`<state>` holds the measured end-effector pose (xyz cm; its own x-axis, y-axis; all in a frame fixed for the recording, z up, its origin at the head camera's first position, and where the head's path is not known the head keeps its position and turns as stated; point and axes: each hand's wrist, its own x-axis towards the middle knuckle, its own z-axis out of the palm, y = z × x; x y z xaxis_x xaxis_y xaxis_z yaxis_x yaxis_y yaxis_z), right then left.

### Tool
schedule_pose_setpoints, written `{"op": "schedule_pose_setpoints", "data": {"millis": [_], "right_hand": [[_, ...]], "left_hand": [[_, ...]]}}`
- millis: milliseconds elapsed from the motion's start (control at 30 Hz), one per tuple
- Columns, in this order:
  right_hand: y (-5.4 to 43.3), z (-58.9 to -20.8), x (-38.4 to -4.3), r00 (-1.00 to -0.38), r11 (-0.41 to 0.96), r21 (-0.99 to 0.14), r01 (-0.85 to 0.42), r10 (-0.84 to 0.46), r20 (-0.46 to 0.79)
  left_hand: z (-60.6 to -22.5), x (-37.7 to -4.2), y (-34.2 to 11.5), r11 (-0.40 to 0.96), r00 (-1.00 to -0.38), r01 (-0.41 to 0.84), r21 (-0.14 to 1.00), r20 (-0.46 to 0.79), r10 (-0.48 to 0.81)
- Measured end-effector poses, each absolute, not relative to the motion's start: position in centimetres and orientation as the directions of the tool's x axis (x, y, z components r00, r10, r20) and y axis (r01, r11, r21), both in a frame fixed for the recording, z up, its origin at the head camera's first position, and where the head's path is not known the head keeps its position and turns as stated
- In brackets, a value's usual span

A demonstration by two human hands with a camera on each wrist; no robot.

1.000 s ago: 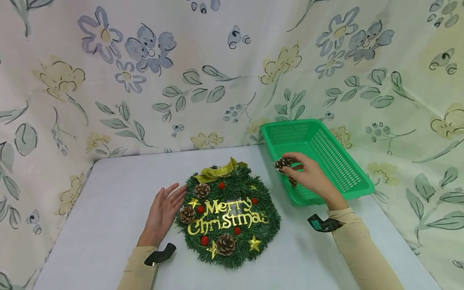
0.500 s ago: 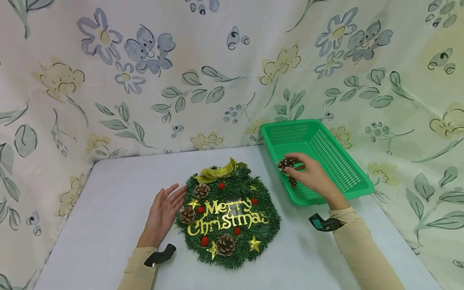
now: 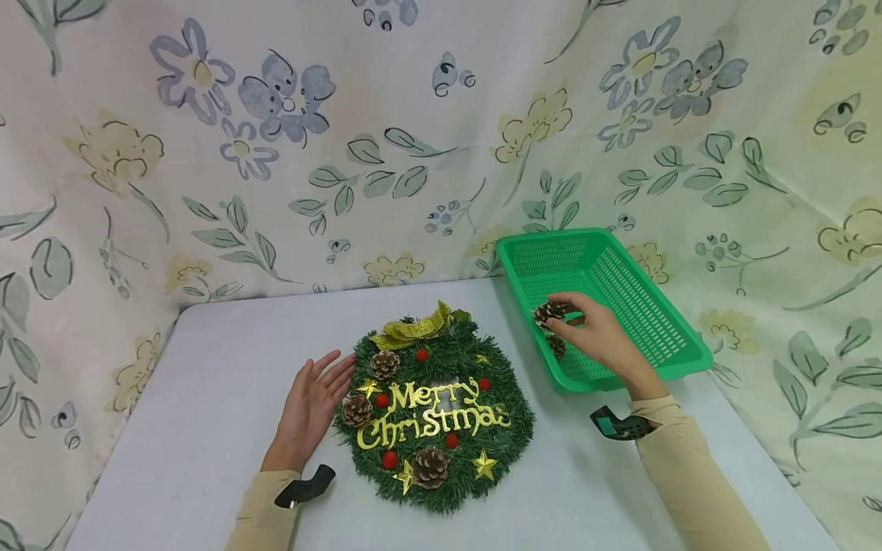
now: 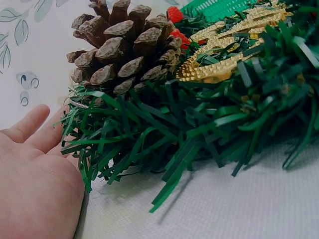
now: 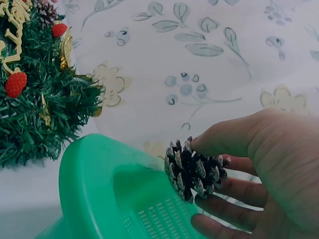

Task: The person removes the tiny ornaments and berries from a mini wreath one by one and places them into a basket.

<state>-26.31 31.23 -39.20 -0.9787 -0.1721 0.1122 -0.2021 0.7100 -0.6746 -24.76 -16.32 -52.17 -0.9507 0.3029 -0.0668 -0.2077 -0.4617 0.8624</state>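
A green tinsel wreath [image 3: 506, 428] with gold "Merry Christmas" lettering [image 3: 434, 413], gold stars, red berries and several pine cones lies on the table. My left hand [image 3: 313, 405] rests at its left edge, palm turned up and fingers straight, touching the greenery. In the left wrist view, a large pine cone [image 4: 127, 50] stands on the wreath beside that hand. My right hand [image 3: 596, 333] pinches a pine cone [image 5: 194, 172] between thumb and fingers, above the near left part of the green basket [image 3: 661, 363]. Another pine cone [image 3: 555, 346] is in the basket below it.
The basket has slotted walls and stands at the right of the white table [image 3: 227, 367], close to the wreath. A flowered cloth [image 3: 386, 191] hangs behind the table and along both sides. A gold ribbon [image 3: 413, 329] tops the wreath.
My right hand has moved slightly right with the pine cone, from over the basket's left rim to farther inside it. The left hand and the wreath have stayed in place.
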Motion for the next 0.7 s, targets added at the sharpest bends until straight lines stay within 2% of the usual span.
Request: {"op": "schedule_pose_setpoints", "data": {"millis": [700], "right_hand": [[32.19, -39.81, -26.04, -0.982, 0.721, -0.668, -0.187, -0.164, 0.097]], "left_hand": [[-52.29, -24.8, -16.4, -0.467, -0.95, -0.198, 0.862, -0.051, 0.308]]}}
